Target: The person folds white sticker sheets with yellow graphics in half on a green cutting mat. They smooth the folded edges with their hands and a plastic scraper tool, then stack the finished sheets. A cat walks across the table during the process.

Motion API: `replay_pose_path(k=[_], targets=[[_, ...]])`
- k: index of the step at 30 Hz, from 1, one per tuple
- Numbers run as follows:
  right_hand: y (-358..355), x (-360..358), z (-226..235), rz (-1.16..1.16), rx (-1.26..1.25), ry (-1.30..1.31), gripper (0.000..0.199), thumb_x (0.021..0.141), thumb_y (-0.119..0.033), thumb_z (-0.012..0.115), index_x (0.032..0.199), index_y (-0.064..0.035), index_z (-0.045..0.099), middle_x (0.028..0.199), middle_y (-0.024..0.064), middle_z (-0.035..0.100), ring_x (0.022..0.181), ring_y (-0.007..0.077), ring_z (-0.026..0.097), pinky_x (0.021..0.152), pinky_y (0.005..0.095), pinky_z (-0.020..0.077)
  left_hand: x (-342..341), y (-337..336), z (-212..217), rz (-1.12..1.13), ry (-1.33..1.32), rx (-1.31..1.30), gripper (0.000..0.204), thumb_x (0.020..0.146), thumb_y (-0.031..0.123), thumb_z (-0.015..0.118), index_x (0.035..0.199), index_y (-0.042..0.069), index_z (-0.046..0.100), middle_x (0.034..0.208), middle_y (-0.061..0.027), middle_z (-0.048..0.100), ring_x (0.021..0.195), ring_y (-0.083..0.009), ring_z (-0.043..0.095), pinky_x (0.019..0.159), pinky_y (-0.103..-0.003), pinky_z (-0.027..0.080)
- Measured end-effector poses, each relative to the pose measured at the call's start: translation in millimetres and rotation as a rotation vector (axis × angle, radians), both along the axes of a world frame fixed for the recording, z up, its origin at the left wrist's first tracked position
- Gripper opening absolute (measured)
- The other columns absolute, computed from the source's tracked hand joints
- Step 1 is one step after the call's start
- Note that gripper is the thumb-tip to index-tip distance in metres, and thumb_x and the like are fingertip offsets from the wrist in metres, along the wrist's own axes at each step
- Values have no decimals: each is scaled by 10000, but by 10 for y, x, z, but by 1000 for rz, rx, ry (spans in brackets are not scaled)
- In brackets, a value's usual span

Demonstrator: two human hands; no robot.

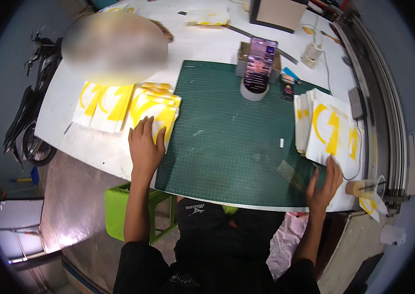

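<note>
My left hand [147,149] lies with its fingers stretched out over the near part of a stack of white flat pieces with yellow print [160,109], left of the green cutting mat [227,147]. On the right, my right hand [326,187] reaches the lower edge of another stack of white and yellow printed pieces [326,128]. Its fingertips touch or overlap the top piece; the thumb stands apart from them. A clear strip [290,175] rests on the mat beside that hand, and a small white piece [282,143] lies farther up.
More printed pieces [102,105] lie at the left. A phone [261,61] leans upright on a round white stand behind the mat, near a dark small box [287,88]. A cup of light brown drink [359,188] stands off the table's right edge. A green stool [119,210] is below.
</note>
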State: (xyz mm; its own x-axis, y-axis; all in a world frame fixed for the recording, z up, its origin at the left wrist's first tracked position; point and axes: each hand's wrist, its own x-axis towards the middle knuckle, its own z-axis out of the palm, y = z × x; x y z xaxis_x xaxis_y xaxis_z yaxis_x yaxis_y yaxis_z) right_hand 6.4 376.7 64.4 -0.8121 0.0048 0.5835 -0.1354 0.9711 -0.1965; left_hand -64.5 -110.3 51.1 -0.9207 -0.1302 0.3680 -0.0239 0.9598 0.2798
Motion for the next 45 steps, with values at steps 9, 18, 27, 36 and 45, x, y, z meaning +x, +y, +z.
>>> replay_pose_path(k=[9, 18, 27, 36, 45], targets=[[384, -238, 195, 141, 288, 49, 430, 669, 80, 739, 1078, -54, 740, 1142, 80, 721, 1060, 289, 624, 981, 486, 399, 597, 933, -16, -387, -9, 295, 492, 894, 157, 806, 1343, 29, 650, 1504, -218, 542, 1457, -422, 459, 1208, -604, 317], [497, -67, 520, 261, 94, -107, 528, 629, 152, 709, 1129, -16, 750, 1073, 131, 739, 836, 296, 707, 735, 384, 531, 577, 1336, -34, -568, -98, 591, 404, 892, 121, 804, 1266, 12, 695, 1436, -195, 609, 1368, -395, 559, 1136, -495, 445], [124, 298, 522, 167, -43, 143, 440, 743, -4, 832, 1179, -13, 776, 1242, 250, 713, 986, 386, 729, 811, 424, 602, 547, 1486, -88, -692, -381, 1240, 546, 1017, 324, 670, 1434, -17, 577, 1401, -193, 648, 1298, -312, 630, 1128, -444, 463], [-534, 511, 152, 599, -697, -360, 632, 795, -3, 714, 1421, -19, 635, 1492, 300, 540, 1338, 434, 603, 1101, 501, 497, 558, 1189, 152, -377, -614, 1511, 341, 1096, 283, 597, 1197, -24, 705, 1056, -68, 764, 944, -126, 715, 815, -295, 569], [-763, 464, -171, 324, -1654, -738, 610, 933, -253, 762, 1386, 93, 546, 1274, 191, 681, 1158, 221, 672, 1008, 363, 532, 640, 991, 126, -388, -626, 1420, 327, 1112, 276, 575, 1126, -22, 710, 978, -44, 756, 888, -84, 683, 765, -271, 549]])
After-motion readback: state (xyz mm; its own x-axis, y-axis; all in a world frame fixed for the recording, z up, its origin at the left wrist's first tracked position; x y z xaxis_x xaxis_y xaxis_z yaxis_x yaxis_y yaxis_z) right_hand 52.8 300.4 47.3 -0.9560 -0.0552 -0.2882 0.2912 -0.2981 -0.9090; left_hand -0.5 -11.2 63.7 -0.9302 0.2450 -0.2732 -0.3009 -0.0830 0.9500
